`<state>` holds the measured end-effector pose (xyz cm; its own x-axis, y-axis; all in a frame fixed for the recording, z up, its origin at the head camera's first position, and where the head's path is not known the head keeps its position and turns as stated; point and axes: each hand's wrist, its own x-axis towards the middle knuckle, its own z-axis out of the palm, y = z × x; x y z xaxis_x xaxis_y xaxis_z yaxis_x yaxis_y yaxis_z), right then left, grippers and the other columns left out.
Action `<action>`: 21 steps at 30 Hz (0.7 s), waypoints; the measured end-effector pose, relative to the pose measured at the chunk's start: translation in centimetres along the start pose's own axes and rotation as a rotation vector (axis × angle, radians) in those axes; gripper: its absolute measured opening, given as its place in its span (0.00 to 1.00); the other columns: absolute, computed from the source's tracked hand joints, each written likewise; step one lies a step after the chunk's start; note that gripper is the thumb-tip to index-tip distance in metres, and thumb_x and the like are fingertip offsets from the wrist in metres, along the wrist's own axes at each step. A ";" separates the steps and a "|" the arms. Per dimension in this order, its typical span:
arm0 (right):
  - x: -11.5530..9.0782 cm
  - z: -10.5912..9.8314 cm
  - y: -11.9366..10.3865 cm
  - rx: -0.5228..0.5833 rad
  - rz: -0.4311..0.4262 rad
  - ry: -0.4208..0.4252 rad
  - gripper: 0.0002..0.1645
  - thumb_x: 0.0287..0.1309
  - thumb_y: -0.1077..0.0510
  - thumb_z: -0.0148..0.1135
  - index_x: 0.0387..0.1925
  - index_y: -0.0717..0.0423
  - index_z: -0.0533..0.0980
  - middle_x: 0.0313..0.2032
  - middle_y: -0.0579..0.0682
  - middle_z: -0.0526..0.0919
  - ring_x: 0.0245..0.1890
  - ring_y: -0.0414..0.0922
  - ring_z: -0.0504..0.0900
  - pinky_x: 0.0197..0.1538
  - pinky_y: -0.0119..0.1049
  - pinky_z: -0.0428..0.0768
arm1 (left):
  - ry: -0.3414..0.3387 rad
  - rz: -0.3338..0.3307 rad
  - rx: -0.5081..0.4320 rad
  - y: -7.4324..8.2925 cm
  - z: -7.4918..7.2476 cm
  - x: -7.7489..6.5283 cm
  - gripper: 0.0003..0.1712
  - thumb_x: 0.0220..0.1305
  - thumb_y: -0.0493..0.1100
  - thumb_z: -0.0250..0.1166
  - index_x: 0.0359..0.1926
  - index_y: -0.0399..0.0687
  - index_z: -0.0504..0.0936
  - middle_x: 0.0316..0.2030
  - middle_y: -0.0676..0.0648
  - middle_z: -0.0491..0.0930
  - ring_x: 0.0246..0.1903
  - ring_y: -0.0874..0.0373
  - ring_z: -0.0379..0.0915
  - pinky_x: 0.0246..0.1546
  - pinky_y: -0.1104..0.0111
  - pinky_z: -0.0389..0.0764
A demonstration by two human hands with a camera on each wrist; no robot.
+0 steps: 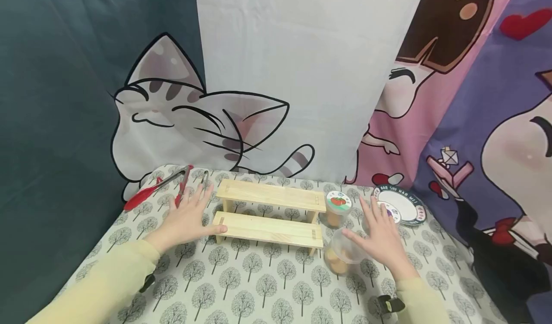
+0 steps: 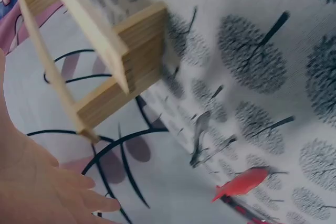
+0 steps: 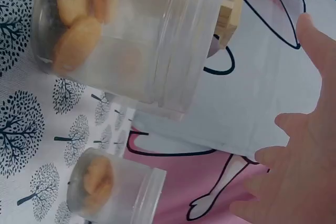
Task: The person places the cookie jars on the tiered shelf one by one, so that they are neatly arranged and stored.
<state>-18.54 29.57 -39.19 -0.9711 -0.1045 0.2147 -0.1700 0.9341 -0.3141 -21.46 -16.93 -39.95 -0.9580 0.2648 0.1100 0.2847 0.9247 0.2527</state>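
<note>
My left hand (image 1: 185, 221) has its fingers spread, close to the left end of a two-step wooden rack (image 1: 267, 230); the left wrist view shows nothing in that hand. Over on the right my right hand (image 1: 379, 235) is also spread and holds nothing, beside a clear plastic jar (image 1: 338, 261) with light-brown pieces inside. Behind that jar stands another jar (image 3: 113, 184) with similar pieces; its lid (image 1: 338, 201) carries a tomato picture. A round white lid (image 1: 391, 212) with a purple print is partly hidden by my right fingers.
Red-tipped tongs (image 1: 144, 197) lie at the back left, with small metal tongs (image 1: 205, 176) nearby. A dark-rimmed plate (image 1: 419, 214) is at the back right. Tree-patterned cloth (image 1: 258, 290) covers the table, and a cartoon curtain (image 1: 302, 75) hangs behind it.
</note>
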 end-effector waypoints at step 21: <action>4.2 2.1 3.4 0.238 0.134 -0.099 0.66 0.50 0.32 0.64 0.74 0.56 0.38 0.70 0.68 0.50 0.53 0.69 0.73 0.56 0.68 0.68 | -0.227 -0.013 -0.221 -1.0 2.9 1.9 0.50 0.55 0.62 0.67 0.62 0.25 0.65 0.57 0.28 0.71 0.56 0.32 0.68 0.54 0.42 0.72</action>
<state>-23.58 31.64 -41.30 -0.9971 -0.0296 0.0694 -0.0627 0.8366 -0.5442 -23.62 -16.54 -42.81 -0.9377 0.3309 -0.1056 0.2493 0.8529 0.4586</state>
